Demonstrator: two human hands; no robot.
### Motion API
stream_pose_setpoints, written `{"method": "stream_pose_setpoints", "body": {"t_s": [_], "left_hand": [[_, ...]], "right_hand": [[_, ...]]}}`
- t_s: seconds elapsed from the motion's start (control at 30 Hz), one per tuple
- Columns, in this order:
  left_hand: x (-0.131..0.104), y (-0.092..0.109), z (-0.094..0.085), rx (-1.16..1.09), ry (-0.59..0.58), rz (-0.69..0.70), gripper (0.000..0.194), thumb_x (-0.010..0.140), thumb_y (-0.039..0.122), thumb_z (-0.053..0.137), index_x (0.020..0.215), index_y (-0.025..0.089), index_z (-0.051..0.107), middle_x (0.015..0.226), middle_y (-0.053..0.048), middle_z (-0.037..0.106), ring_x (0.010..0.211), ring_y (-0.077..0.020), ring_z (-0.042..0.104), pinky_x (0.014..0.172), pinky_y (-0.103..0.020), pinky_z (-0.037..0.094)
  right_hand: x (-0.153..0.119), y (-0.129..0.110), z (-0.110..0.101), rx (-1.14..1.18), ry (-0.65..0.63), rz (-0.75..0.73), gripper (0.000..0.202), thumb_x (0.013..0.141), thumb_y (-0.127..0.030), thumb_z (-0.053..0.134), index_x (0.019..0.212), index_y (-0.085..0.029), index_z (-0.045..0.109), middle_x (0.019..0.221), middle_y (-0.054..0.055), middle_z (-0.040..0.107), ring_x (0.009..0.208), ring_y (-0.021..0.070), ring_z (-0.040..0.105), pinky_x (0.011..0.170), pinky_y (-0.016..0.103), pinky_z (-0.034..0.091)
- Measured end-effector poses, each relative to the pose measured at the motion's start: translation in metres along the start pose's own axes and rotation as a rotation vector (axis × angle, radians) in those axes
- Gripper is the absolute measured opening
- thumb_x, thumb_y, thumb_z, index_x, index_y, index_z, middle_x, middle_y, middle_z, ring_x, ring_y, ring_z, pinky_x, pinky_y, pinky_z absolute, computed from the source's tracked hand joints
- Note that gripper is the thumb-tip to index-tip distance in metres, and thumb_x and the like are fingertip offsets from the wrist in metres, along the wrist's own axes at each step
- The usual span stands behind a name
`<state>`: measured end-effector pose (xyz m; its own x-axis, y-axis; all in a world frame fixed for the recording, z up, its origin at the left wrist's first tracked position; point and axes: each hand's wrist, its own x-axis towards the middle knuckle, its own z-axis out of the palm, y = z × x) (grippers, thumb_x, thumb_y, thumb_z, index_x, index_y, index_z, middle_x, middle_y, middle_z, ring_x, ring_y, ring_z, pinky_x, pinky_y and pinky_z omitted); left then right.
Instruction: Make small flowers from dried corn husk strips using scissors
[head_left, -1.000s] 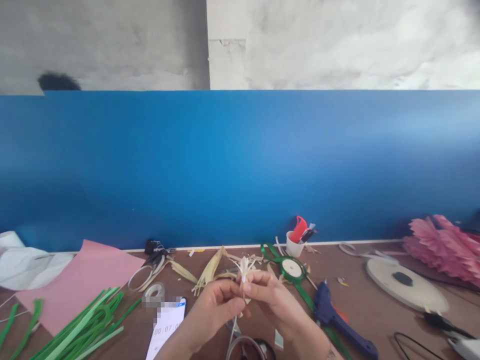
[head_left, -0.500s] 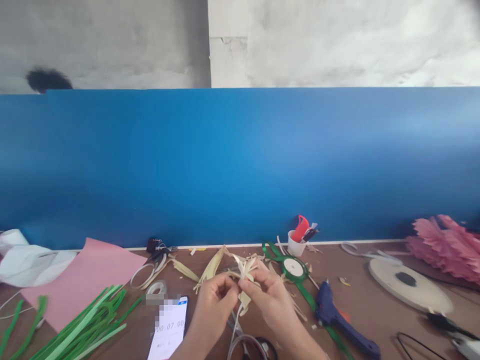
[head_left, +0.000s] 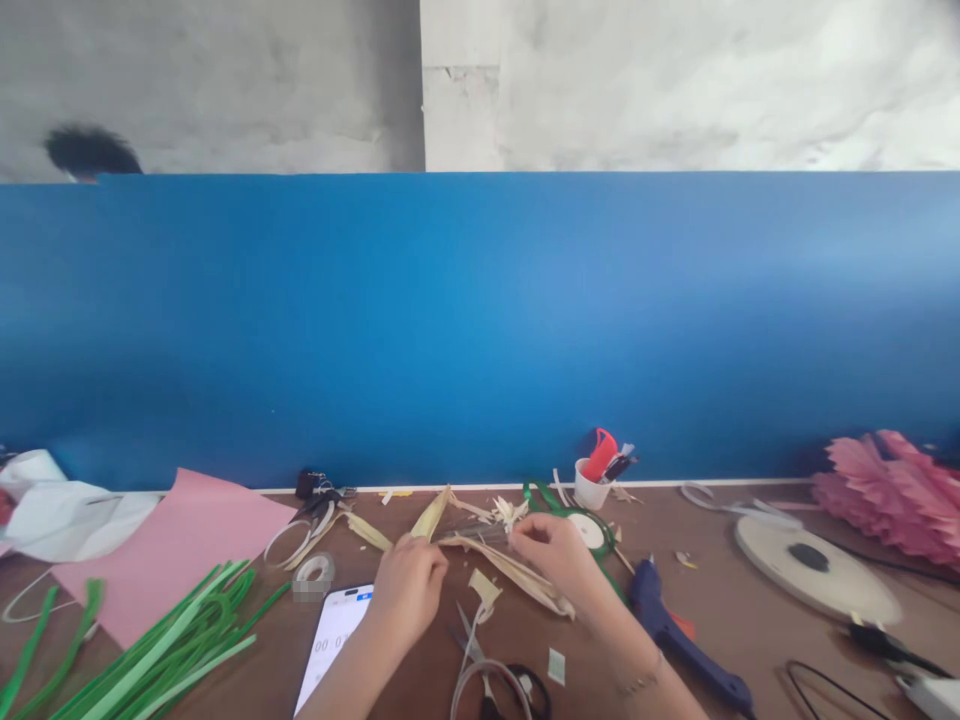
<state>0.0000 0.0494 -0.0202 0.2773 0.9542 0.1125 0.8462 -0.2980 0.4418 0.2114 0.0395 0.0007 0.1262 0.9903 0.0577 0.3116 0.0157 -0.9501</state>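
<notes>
My left hand (head_left: 411,582) is closed with curled fingers at the lower end of a pale dried corn husk (head_left: 430,516). The fingertips themselves are partly hidden. My right hand (head_left: 553,548) is pinched at the base of a small cream flower of narrow husk strips (head_left: 509,512). Between the hands a long dried husk strip (head_left: 517,572) lies on the table. Below it are a small square husk piece (head_left: 485,588) on a white stem and a pair of scissors (head_left: 475,650).
Left stand a phone (head_left: 330,640), a tape roll (head_left: 313,570), green stems (head_left: 172,640) and pink paper (head_left: 184,530). Right are a green ribbon spool (head_left: 589,531), a cup of pens (head_left: 591,490), a blue glue gun (head_left: 675,630) and a beige oval device (head_left: 817,570). A blue partition (head_left: 480,330) rises behind.
My hands have moved apart from their joint hold on the husk flower. My right hand has carried the flower right and back; my left hand has shifted left to a corn husk.
</notes>
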Motion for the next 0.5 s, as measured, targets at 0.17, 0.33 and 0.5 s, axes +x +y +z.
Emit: {"method": "stream_pose_setpoints", "body": {"t_s": [0.17, 0.33, 0.5], "left_hand": [[0.035, 0.010, -0.004, 0.115, -0.017, 0.109, 0.021, 0.090, 0.024, 0.051, 0.086, 0.019, 0.072, 0.097, -0.010, 0.071, 0.104, -0.0292, 0.058, 0.090, -0.045, 0.043], [0.071, 0.044, 0.025, 0.164, -0.207, 0.262, 0.031, 0.091, 0.031, 0.057, 0.119, 0.018, 0.057, 0.122, -0.009, 0.059, 0.101, -0.0226, 0.061, 0.084, -0.044, 0.053], [0.091, 0.068, 0.051, 0.227, -0.395, 0.226, 0.031, 0.091, 0.031, 0.057, 0.119, 0.019, 0.057, 0.122, -0.009, 0.059, 0.100, -0.0223, 0.062, 0.084, -0.043, 0.053]], "right_hand": [[0.010, 0.014, 0.002, 0.031, 0.014, 0.050, 0.009, 0.057, -0.026, 0.060, 0.052, -0.018, 0.058, 0.045, -0.003, 0.054, 0.046, 0.0118, 0.047, 0.049, 0.024, 0.036], [0.014, 0.012, -0.015, 0.068, 0.082, 0.017, 0.013, 0.058, -0.032, 0.056, 0.055, -0.019, 0.057, 0.045, -0.004, 0.051, 0.046, 0.0121, 0.046, 0.049, 0.024, 0.035], [0.014, 0.010, -0.029, 0.074, 0.116, -0.010, 0.015, 0.059, -0.033, 0.058, 0.056, -0.018, 0.057, 0.049, -0.004, 0.052, 0.048, 0.0123, 0.047, 0.050, 0.024, 0.035]]}}
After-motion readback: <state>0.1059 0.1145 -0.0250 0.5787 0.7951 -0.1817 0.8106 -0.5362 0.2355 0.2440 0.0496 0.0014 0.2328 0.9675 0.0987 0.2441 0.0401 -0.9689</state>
